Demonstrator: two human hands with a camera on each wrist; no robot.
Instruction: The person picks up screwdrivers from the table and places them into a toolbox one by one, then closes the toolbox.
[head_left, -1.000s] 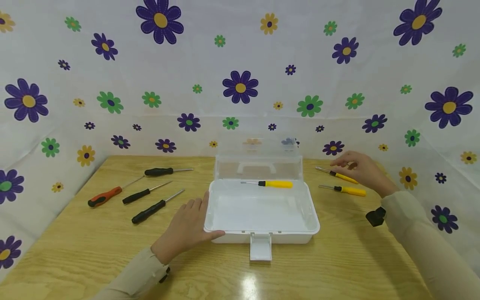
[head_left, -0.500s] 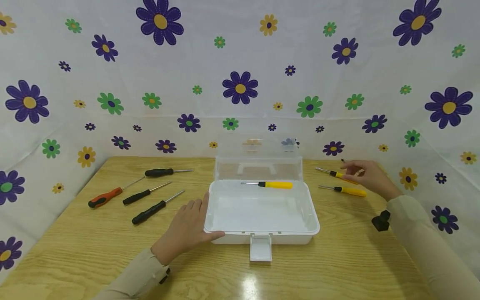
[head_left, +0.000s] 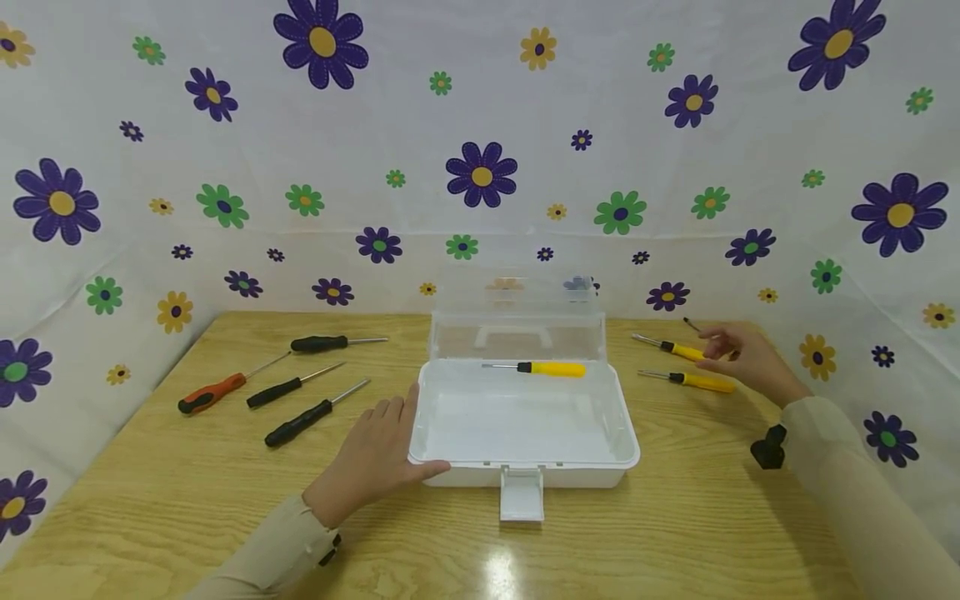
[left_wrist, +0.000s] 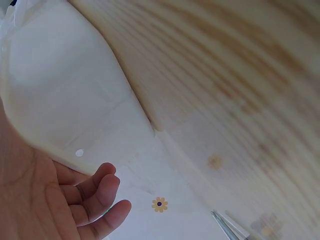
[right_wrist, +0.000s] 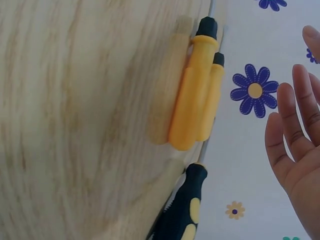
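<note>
A white toolbox (head_left: 577,477) stands in the middle with its clear lid (head_left: 517,335) raised. A yellow-handled screwdriver (head_left: 555,369) lies along its back inside. My left hand (head_left: 378,446) rests along the left wall, thumb over the front corner. Two more yellow-handled screwdrivers (head_left: 705,382) lie to the right. Above them hovers my right hand (head_left: 746,358), with relaxed fingers and nothing between them in the right wrist view. A screwdriver with a black handle with yellow patches (right_wrist: 182,207) lies beyond, its handle hidden by the hand in the head view.
On the table's left lie an orange-and-black screwdriver (head_left: 213,392) and several black-handled ones (head_left: 300,423). A white flower-printed cloth (head_left: 405,125) hangs at the back and sides of the wooden table (head_left: 375,542). The toolbox latch (head_left: 521,498) juts out in front.
My right hand has moved slightly right and down from over the rear yellow screwdriver, and the dark tip of the farther screwdriver now shows. My left hand and the toolbox stay put.
</note>
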